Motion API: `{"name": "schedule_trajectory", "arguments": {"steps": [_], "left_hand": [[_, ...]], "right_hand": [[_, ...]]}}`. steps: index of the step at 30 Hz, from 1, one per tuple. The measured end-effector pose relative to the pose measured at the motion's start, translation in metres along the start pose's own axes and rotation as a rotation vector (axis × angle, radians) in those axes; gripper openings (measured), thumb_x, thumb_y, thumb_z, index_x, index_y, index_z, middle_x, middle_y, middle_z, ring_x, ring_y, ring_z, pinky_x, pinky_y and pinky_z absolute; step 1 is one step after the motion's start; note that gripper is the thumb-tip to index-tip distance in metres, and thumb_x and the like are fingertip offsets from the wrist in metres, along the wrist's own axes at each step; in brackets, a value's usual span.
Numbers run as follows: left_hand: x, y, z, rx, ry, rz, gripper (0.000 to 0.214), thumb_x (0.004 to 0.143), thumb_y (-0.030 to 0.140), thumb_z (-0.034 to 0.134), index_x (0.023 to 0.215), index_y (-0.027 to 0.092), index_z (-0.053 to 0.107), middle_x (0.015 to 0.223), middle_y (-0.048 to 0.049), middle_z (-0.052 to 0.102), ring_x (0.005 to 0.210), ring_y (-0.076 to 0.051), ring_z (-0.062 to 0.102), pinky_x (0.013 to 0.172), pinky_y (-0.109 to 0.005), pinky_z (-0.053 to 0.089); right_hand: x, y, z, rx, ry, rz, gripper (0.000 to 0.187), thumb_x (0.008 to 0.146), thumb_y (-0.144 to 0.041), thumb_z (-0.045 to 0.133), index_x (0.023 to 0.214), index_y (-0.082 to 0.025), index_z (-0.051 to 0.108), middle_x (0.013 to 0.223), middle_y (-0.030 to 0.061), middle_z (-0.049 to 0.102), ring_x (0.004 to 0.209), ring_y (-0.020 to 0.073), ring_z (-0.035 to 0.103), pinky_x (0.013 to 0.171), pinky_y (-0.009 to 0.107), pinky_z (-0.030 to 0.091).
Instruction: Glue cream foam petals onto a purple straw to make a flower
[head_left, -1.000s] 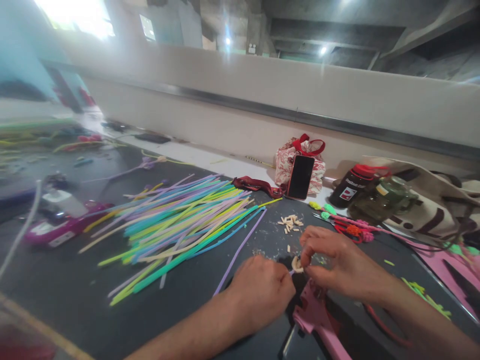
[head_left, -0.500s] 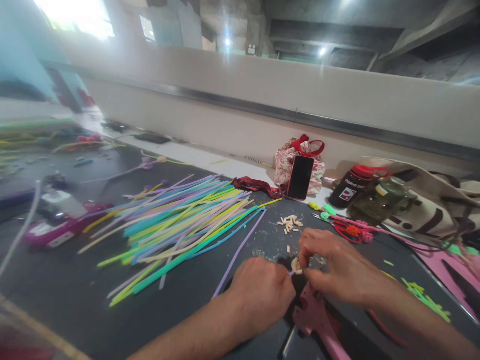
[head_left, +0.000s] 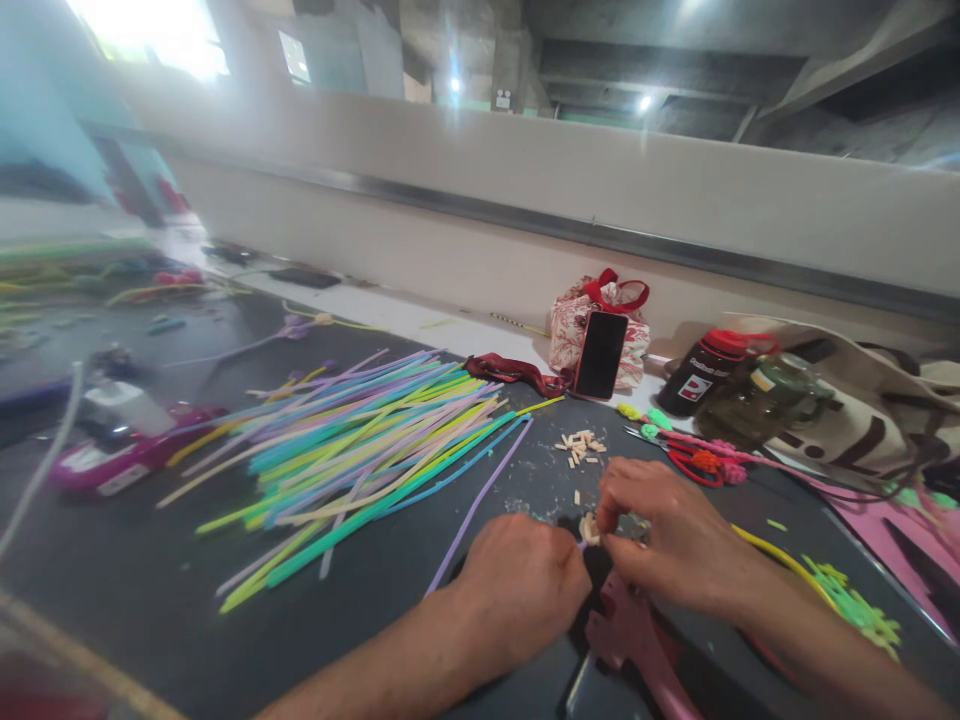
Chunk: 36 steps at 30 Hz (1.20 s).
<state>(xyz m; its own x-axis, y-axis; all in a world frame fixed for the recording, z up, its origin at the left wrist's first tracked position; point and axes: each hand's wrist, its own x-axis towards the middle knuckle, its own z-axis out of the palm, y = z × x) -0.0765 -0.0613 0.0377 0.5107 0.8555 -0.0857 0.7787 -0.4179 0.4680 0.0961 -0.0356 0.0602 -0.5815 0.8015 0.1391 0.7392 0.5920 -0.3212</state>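
apparently my left hand [head_left: 525, 570] is making a fist, its hold hidden; my right hand [head_left: 602, 530] is making a narrow pincer, grasp unclear, at the small, curved, cream-coloured piece [head_left: 590, 528], well inside the far edge of the flat, dark-grey tabletop [head_left: 150, 570]. i'm favouring steady anchoring, light pinching.
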Motion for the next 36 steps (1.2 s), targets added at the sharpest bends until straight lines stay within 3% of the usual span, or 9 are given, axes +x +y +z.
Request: {"name": "schedule_trajectory", "arguments": {"steps": [10, 15, 18, 21, 24, 29, 33, 36], "left_hand": [[0.001, 0.000, 0.000, 0.027, -0.015, -0.021, 0.039, 0.083, 0.024, 0.030, 0.072, 0.017, 0.067, 0.068, -0.0077, 0.067, 0.064, -0.018, 0.061, 0.056, -0.024, 0.038], [0.001, 0.000, -0.001, 0.004, -0.018, -0.036, 0.039, 0.083, 0.026, 0.030, 0.070, 0.017, 0.065, 0.066, -0.0067, 0.066, 0.062, -0.016, 0.059, 0.055, -0.022, 0.035], [0.001, -0.002, -0.002, -0.045, 0.003, -0.038, 0.040, 0.084, 0.028, 0.029, 0.069, 0.016, 0.065, 0.064, -0.0062, 0.064, 0.062, -0.015, 0.057, 0.056, -0.022, 0.034], [0.002, -0.006, -0.003, -0.240, 0.045, -0.039, 0.039, 0.083, 0.029, 0.031, 0.068, 0.015, 0.064, 0.062, -0.0032, 0.060, 0.059, -0.012, 0.053, 0.056, -0.021, 0.033], [0.001, -0.009, -0.002, -0.619, -0.053, 0.005, 0.038, 0.081, 0.029, 0.033, 0.071, 0.014, 0.066, 0.054, 0.0009, 0.051, 0.052, -0.009, 0.046, 0.051, -0.020, 0.032], [0.000, -0.008, -0.002, -1.086, -0.266, 0.055, 0.034, 0.074, 0.029, 0.039, 0.066, 0.011, 0.067, 0.042, 0.0037, 0.043, 0.037, -0.006, 0.031, 0.040, -0.019, 0.022], [0.000, -0.006, -0.006, -1.240, -0.380, 0.022, 0.030, 0.067, 0.027, 0.043, 0.059, 0.010, 0.066, 0.035, 0.0039, 0.039, 0.029, -0.005, 0.023, 0.034, -0.021, 0.012], [0.001, -0.007, -0.009, -1.292, -0.517, 0.004, 0.029, 0.064, 0.025, 0.042, 0.054, 0.011, 0.064, 0.030, 0.0032, 0.037, 0.025, -0.006, 0.020, 0.030, -0.023, 0.008]], "right_hand": [[-0.001, -0.002, -0.007, 0.022, 0.002, -0.013, 0.010, 0.069, -0.012, 0.056, 0.066, -0.021, 0.061, 0.071, -0.0001, 0.058, 0.074, 0.0165, 0.054, 0.068, 0.031, 0.037], [-0.005, -0.006, -0.018, 0.043, 0.014, 0.032, 0.012, 0.068, -0.012, 0.057, 0.071, -0.023, 0.062, 0.077, 0.0000, 0.058, 0.078, 0.0171, 0.055, 0.071, 0.032, 0.039], [-0.010, -0.005, -0.024, 0.074, 0.070, 0.097, 0.015, 0.067, -0.010, 0.055, 0.073, -0.023, 0.060, 0.083, 0.0009, 0.058, 0.082, 0.0181, 0.054, 0.074, 0.032, 0.039], [-0.018, 0.000, -0.028, 0.181, 0.189, 0.151, 0.014, 0.069, -0.013, 0.053, 0.076, -0.024, 0.059, 0.090, 0.0023, 0.057, 0.090, 0.0201, 0.053, 0.077, 0.032, 0.040], [-0.025, 0.003, -0.023, 0.431, 0.237, 0.238, 0.022, 0.071, -0.018, 0.052, 0.092, -0.024, 0.059, 0.096, 0.0034, 0.058, 0.092, 0.0208, 0.054, 0.080, 0.033, 0.041], [-0.031, -0.005, -0.005, 0.874, -0.011, 0.321, 0.053, 0.065, -0.009, 0.056, 0.115, -0.023, 0.048, 0.104, 0.0037, 0.056, 0.086, 0.0176, 0.056, 0.074, 0.030, 0.045], [-0.028, -0.013, -0.003, 0.848, -0.096, 0.267, 0.064, 0.059, -0.001, 0.054, 0.117, -0.029, 0.046, 0.110, 0.0005, 0.052, 0.076, 0.0124, 0.054, 0.066, 0.024, 0.044], [-0.024, -0.015, -0.011, 0.745, -0.101, 0.117, 0.062, 0.056, 0.003, 0.052, 0.108, -0.030, 0.052, 0.112, -0.0014, 0.050, 0.087, 0.0135, 0.052, 0.071, 0.023, 0.044]]}}
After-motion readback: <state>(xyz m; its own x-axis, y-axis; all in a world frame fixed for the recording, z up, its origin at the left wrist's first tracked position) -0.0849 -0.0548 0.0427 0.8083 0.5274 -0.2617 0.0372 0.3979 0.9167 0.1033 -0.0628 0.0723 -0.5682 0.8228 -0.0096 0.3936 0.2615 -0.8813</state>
